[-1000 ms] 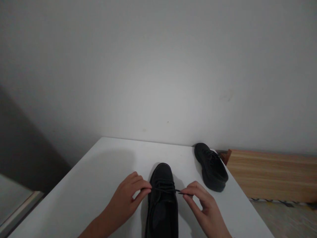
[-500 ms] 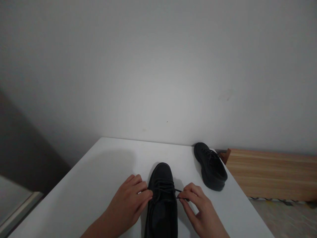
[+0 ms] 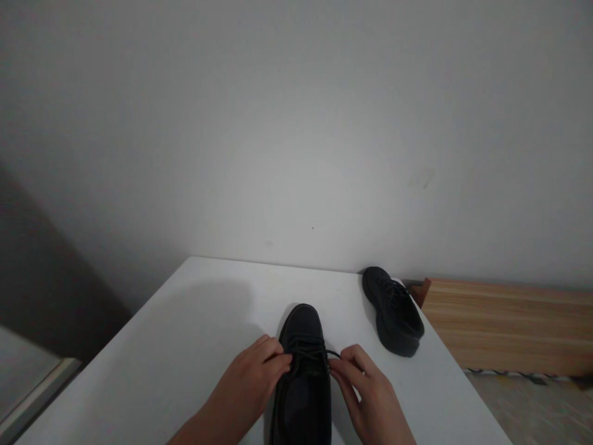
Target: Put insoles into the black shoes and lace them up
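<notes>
A black lace-up shoe [image 3: 303, 321] sits on the white table, toe pointing away from me. My left hand [image 3: 252, 380] is closed in a pinch at the left edge of its lacing, thumb and fingertips on the upper. What exactly lies between those fingertips is partly hidden. On the other side, my right hand [image 3: 365, 386] pinches a dark shoelace [image 3: 332, 353] close to the right-hand eyelets. A short curve of lace runs from the shoe to these fingers.
The matching black shoe [image 3: 393, 312] lies at the table's back right, close to the edge. Behind the white table [image 3: 217, 272] rises a grey wall [image 3: 296, 154]. A wooden board [image 3: 500, 324] stands beyond the right edge, above the floor.
My right hand has moved left, nearer the shoe, and the stretched lace now bows. My left hand has shifted slightly right onto the lacing edge. Both shoes stay put.
</notes>
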`<state>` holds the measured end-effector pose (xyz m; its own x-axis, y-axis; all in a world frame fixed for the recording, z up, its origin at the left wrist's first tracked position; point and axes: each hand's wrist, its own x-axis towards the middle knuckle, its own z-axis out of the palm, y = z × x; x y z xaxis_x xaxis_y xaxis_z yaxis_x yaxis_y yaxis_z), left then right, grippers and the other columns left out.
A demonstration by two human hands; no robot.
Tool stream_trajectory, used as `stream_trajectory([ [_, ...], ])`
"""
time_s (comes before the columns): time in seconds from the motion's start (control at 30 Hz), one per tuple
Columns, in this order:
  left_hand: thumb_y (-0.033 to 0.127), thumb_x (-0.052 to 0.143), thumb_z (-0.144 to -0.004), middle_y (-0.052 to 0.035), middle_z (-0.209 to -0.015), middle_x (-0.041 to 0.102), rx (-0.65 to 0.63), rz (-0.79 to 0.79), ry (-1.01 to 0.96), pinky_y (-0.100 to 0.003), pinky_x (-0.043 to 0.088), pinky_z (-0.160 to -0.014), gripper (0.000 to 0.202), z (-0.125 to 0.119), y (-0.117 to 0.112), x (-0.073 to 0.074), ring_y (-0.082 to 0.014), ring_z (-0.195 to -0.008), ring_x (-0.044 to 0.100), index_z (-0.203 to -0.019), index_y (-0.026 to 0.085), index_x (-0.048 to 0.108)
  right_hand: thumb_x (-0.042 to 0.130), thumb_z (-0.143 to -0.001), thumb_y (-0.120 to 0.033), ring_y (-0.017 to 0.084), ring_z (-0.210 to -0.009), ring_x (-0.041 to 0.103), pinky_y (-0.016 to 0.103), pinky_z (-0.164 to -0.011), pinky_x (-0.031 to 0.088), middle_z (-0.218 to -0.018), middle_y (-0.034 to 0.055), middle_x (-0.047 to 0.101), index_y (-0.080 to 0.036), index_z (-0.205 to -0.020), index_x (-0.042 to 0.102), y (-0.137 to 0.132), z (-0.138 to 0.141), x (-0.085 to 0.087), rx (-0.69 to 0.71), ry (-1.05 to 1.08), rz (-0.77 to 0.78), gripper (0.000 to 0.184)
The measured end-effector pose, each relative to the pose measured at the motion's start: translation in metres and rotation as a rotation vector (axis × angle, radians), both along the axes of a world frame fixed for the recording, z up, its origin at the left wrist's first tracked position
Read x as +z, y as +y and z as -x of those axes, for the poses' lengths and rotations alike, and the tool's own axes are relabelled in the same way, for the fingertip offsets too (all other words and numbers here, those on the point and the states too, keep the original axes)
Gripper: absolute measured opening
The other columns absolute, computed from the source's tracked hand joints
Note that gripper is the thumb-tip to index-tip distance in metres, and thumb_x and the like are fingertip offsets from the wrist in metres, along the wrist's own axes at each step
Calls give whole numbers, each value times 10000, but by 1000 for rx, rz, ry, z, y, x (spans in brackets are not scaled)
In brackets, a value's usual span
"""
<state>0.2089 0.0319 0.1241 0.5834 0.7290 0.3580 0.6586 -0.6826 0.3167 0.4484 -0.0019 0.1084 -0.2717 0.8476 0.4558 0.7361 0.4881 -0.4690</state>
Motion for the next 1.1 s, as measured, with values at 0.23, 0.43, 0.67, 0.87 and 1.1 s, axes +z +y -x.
stream_trajectory([
  [0.23, 19, 470, -931, -63, -966, 694, 17, 146, 39, -350, 562, -810, 301, -4, -8, 6, -225, -887, 670, -1150, 166, 617, 422, -979, -90, 182, -926, 692, 273, -824, 587, -1051, 67, 650, -264, -1433, 391, -8, 4, 1, 77, 60, 121, 487],
  [0.43, 77, 505, -942, -70, -1057, 654, -5, 251, 179, -387, 560, -817, 281, -16, -12, 21, -260, -962, 639, -1154, 228, 611, 456, -956, -132, 223, -828, 706, 326, -707, 613, -1015, 92, 651, -240, -1283, 528, -8, 9, 9, 84, -102, 37, 352],
  [0.67, 56, 486, -918, -101, -998, 608, -18, 240, 190, -407, 525, -774, 195, -23, -9, 24, -275, -909, 596, -951, 177, 635, 470, -922, -113, 225, -757, 650, 345, -632, 560, -1011, 103, 612, -226, -1032, 623, -7, 16, 1, 1, -152, -42, 220],
  [0.87, 91, 429, -953, -61, -987, 579, -51, 329, -286, -332, 467, -815, 196, -24, -10, 49, -213, -929, 567, -884, 195, 580, 467, -982, -150, 174, -882, 636, 257, -756, 530, -962, 43, 624, -244, -950, 601, -4, 23, 36, 110, 259, 86, 167],
  [1.1, 324, 343, -1033, -11, -879, 668, 48, 560, -731, -307, 441, -806, 212, -19, -4, 53, -176, -858, 629, -930, 237, 506, 480, -1025, -313, 135, -782, 643, 226, -768, 510, -781, -23, 646, -252, -914, 576, 1, 23, 64, -25, 718, 83, 158],
])
